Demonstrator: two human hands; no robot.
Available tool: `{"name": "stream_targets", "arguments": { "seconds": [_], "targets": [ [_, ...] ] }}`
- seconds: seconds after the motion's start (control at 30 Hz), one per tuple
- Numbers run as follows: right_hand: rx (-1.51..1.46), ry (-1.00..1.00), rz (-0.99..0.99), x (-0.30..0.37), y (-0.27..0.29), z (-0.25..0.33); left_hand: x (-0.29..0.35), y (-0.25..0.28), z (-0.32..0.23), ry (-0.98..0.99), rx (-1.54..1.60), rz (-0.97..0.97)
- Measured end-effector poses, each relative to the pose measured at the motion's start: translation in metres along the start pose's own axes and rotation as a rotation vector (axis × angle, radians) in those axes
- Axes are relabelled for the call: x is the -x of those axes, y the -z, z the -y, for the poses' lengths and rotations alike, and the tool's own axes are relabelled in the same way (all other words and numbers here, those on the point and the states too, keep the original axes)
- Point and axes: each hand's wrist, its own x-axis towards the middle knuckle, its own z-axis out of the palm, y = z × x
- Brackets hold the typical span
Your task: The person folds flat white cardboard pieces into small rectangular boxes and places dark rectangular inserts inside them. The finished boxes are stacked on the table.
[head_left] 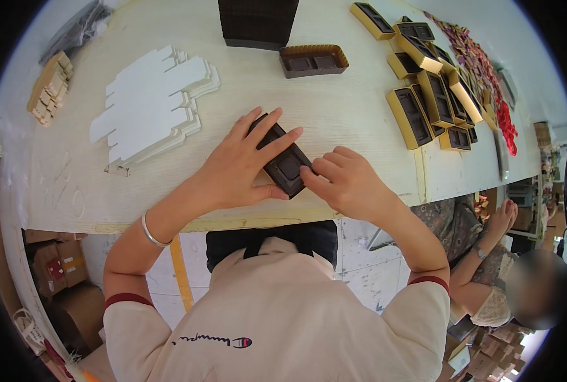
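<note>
A dark brown plastic tray (288, 167) with moulded square hollows lies slantwise on the table in front of me. Whether a box surrounds it, I cannot tell. My left hand (237, 160) reaches across it from the left, thumb at its near end and spread fingers over its far part, holding it. At its right edge my right hand (347, 181) has curled fingers, with thumb and forefinger pressed on the rim near the close corner. Beyond my hands, another brown tray (314, 62) with a gold-tinted wall sits beside a tall dark brown stack (258, 24).
White die-cut card blanks (153, 102) are piled at the left. Gold boxes with dark trays (435, 95) crowd the right side, near small wrapped pieces (465, 51) and red ribbon (506, 127). Folded card pieces (51, 89) lie far left. Another person (487, 280) sits at the right.
</note>
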Motion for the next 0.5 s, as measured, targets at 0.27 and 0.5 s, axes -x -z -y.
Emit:
{"name": "stream_targets", "arguments": {
  "seconds": [0.27, 0.5],
  "targets": [
    [0.033, -0.221, -0.029, 0.002, -0.003, 0.03, 0.008, 0.002, -0.007, -0.019, -0.224, -0.011],
    [0.159, -0.375, -0.03, 0.004, -0.034, 0.045, 0.005, -0.006, -0.008, -0.011, -0.318, 0.032]
  ]
}}
